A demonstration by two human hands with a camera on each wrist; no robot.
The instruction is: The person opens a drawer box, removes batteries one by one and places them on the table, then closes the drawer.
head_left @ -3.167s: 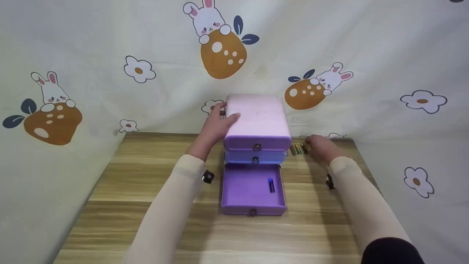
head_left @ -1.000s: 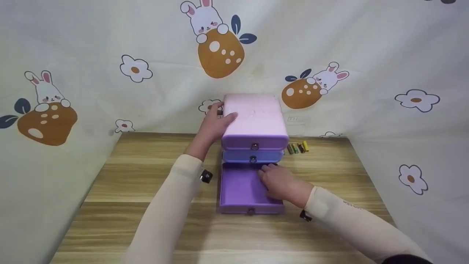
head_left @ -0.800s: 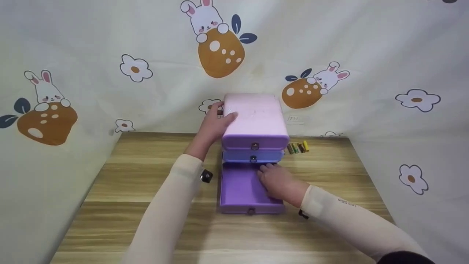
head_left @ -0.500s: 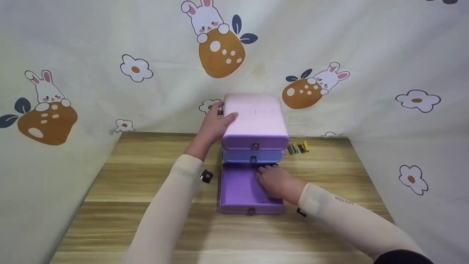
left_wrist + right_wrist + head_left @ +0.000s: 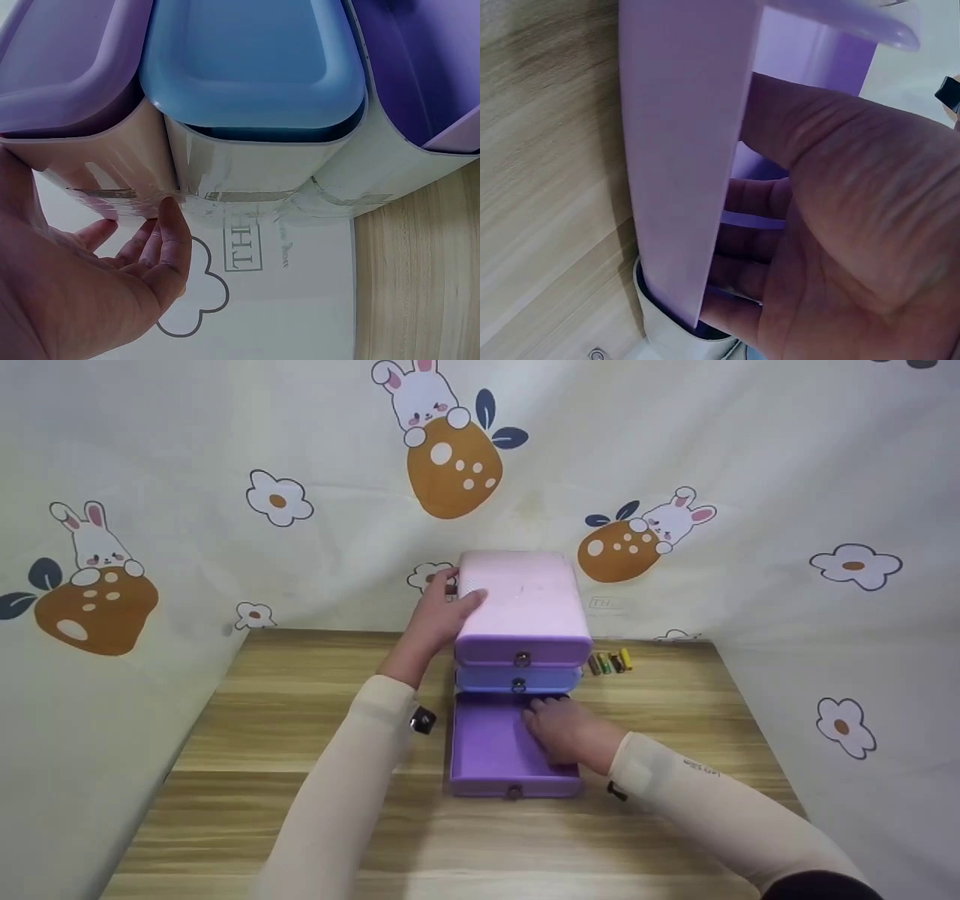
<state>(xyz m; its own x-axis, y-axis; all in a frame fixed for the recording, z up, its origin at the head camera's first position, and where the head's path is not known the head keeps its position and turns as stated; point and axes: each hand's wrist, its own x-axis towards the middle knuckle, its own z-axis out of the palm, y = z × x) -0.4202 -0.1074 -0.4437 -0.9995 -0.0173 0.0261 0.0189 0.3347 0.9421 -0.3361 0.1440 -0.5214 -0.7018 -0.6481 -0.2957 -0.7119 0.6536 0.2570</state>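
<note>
A small three-drawer cabinet (image 5: 525,592) with a pink top stands at the back of the table. My left hand (image 5: 437,619) steadies its left side, thumb on top and bent fingers (image 5: 174,232) against the side wall. Below the closed purple and blue drawers, the bottom purple drawer (image 5: 487,742) is pulled out. My right hand (image 5: 566,729) reaches into its right half, palm over the right wall. In the right wrist view the fingertips are hidden behind that drawer wall, so whatever they touch does not show.
Several small batteries (image 5: 604,663) lie in a row on the wooden table (image 5: 300,735), right of the cabinet. A cloth (image 5: 337,555) printed with rabbits and flowers hangs behind and at both sides.
My right hand has left the battery row and gone into the bottom drawer, covering where a blue-and-black battery lay. Over the last second it has barely shifted. The left hand stays put.
</note>
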